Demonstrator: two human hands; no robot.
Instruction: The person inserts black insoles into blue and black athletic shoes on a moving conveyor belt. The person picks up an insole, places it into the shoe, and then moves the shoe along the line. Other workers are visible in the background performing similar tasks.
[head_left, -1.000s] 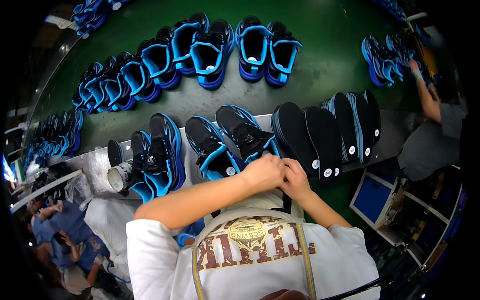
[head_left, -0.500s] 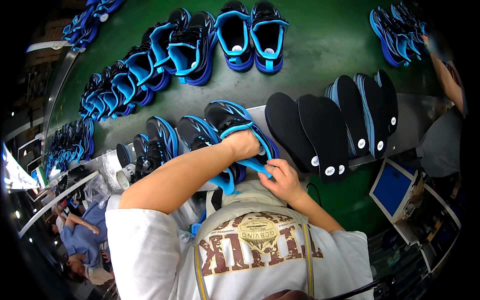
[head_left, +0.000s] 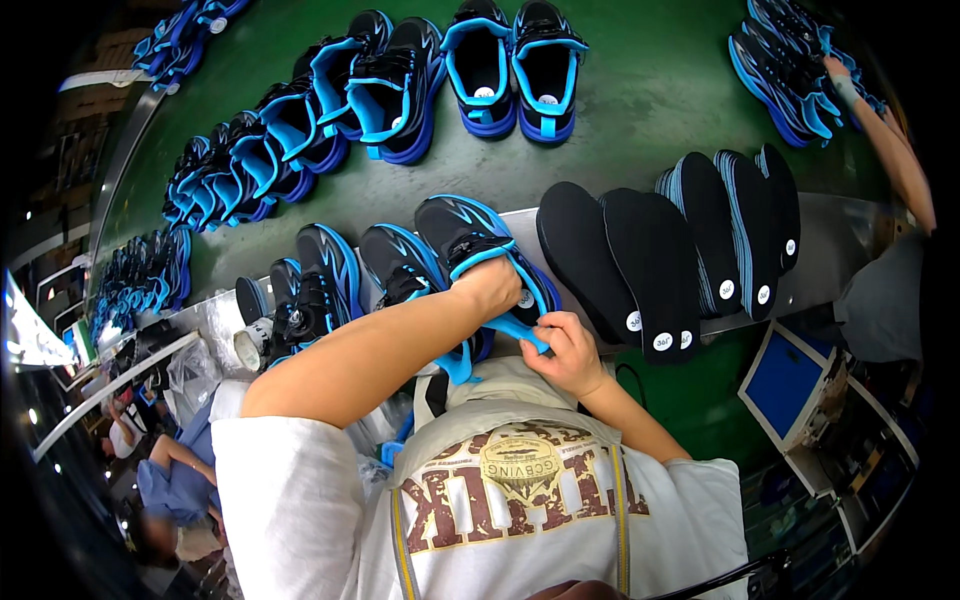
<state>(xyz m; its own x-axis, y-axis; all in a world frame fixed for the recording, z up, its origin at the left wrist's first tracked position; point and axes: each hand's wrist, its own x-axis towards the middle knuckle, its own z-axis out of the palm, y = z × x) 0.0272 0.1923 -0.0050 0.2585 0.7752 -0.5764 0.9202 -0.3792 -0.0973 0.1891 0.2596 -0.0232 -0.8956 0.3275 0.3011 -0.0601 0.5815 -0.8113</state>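
A black and blue sneaker (head_left: 462, 218) lies on the metal edge in front of me, toe pointing away. My left hand (head_left: 490, 286) reaches into its opening, with the fingers hidden inside. Beside that hand, a round white label shows on the insole within the shoe. At the heel, my right hand (head_left: 565, 354) pinches the blue heel tab (head_left: 517, 331) between thumb and fingers and holds it stretched toward me. Just left, a second sneaker (head_left: 398, 262) is partly covered by my left forearm.
Right of the sneaker lie black insoles (head_left: 642, 265), some stacked. A pair of sneakers (head_left: 545, 85) stands on the green table (head_left: 640, 110), with a long row (head_left: 260, 160) at left. At far right, a co-worker's arm (head_left: 885, 140) reaches to more shoes.
The scene has shifted slightly in view. My hands keep their hold and place at the sneaker. The co-worker's hand at far right has moved among the shoes there.
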